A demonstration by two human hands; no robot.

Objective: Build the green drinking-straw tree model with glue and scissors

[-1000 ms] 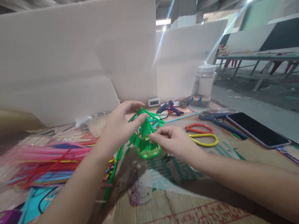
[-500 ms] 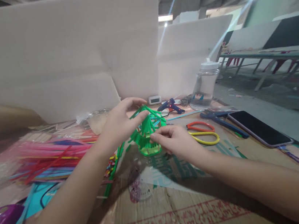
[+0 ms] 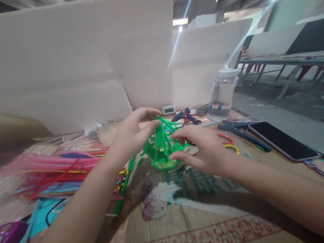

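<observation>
At the middle of the table stands a small green model (image 3: pixel 161 140) with a peaked roof, built of thin green strips on a flat green base. The thumb and fingers of my left hand (image 3: pixel 135 135) are closed around the peak of its roof. My right hand (image 3: pixel 204 148) is at the model's right side, with thumb and index finger spread apart and nothing visible between them. Whether its fingertips touch the green strips, I cannot tell. A clear protractor (image 3: pixel 152 204) lies on the table in front of the model.
Left lie a heap of coloured pipe cleaners (image 3: pixel 63 166) and a purple-handled tool (image 3: pixel 6 241). Behind are a blue glue gun (image 3: pixel 187 116), a small digital display (image 3: pixel 168 109) and a water bottle (image 3: pixel 222 93). Right are scissors (image 3: pixel 229 142), pliers (image 3: pixel 245 134) and a phone (image 3: pixel 284 140).
My right hand has let go of its pinch at the model's lower front; its fingers have spread and the hand has turned. My left hand stays at the roof peak.
</observation>
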